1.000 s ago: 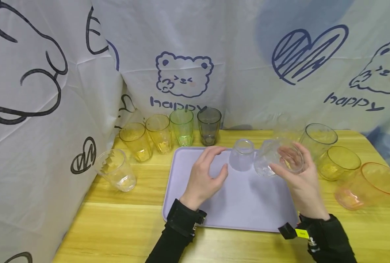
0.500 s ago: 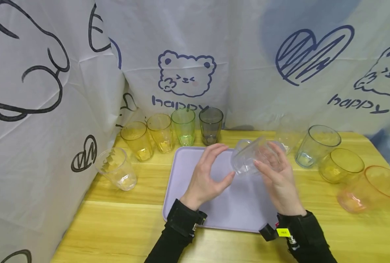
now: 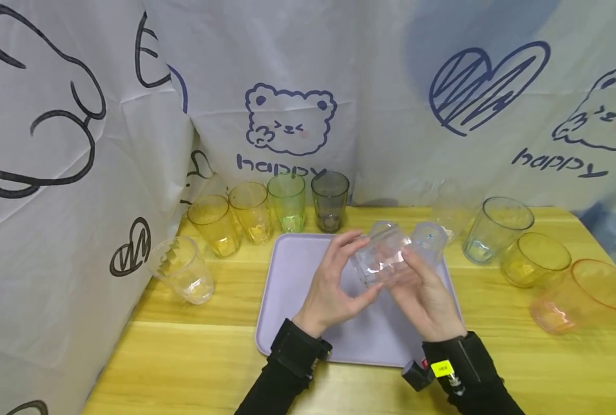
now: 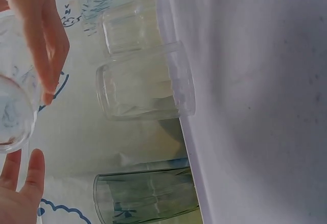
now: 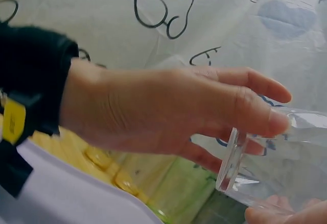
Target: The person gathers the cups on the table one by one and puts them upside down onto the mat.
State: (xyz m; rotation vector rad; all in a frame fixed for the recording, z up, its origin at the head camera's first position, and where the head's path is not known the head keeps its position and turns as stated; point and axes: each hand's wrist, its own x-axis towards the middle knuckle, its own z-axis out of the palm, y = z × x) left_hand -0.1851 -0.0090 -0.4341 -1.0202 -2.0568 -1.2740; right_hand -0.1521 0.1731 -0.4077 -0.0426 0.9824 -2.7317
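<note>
Over the lilac tray [image 3: 297,311], both hands hold a clear glass [image 3: 378,262], tilted on its side. My right hand [image 3: 424,305] grips it from the right, thumb on the near wall, as the right wrist view [image 5: 168,106] also shows. The left hand [image 3: 329,288] curves its fingers and thumb around the glass's other end; its fingertips meet the wall from below in the right wrist view. Two more clear glasses stand upside down near the tray's back edge, one [image 3: 429,239] beside the right fingers, the other partly hidden behind the held glass.
Behind the tray stand a smoky grey glass [image 3: 330,202], a green glass [image 3: 287,202] and two yellow glasses, with a clear glass [image 3: 186,274] at left. On the right are a bluish glass [image 3: 495,230], a yellow glass [image 3: 533,259] and an orange-rimmed glass [image 3: 578,300].
My right hand has brought the clear glass leftward over the tray to the left hand. The left hand, earlier apart from it, has come round its end.
</note>
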